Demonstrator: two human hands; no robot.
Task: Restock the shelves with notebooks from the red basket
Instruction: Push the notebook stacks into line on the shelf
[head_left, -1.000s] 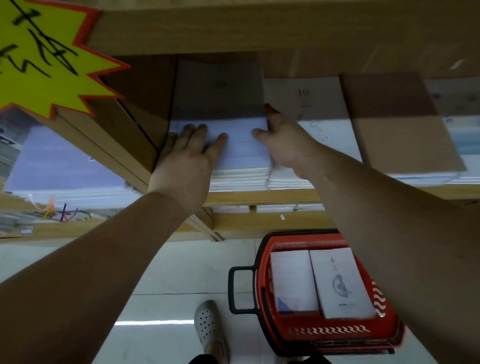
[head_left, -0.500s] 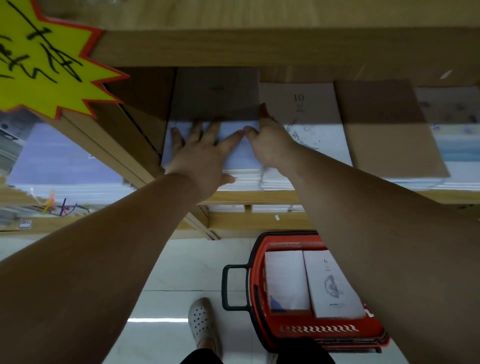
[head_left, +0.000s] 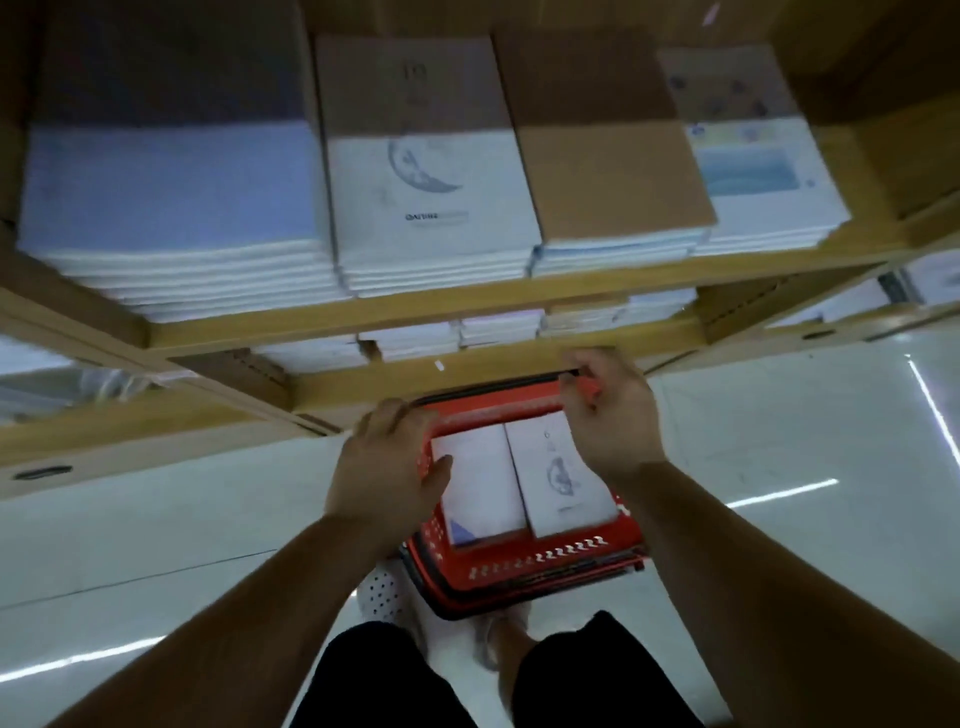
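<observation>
The red basket (head_left: 545, 564) stands on the floor below the shelf, between my feet. Two piles of notebooks lie side by side in it: a plain white one with a blue corner (head_left: 485, 493) and a white one with a small drawing (head_left: 563, 486). My left hand (head_left: 387, 470) hovers at the basket's left side, fingers spread, thumb over the plain notebook. My right hand (head_left: 613, 421) is over the far right corner, fingers curled near the rim; whether it grips anything is unclear. On the shelf, a pale blue notebook stack (head_left: 171, 182) lies at the left.
Beside the blue stack on the wooden shelf (head_left: 519, 296) lie a white moon-print stack (head_left: 431, 176), a brown stack (head_left: 608, 171) and a light printed stack (head_left: 753, 156). A lower shelf holds more notebooks (head_left: 498, 325). White tiled floor (head_left: 182, 519) surrounds the basket.
Both hands have left the blue stack on the shelf and come down to the red basket. The view has tilted downward.
</observation>
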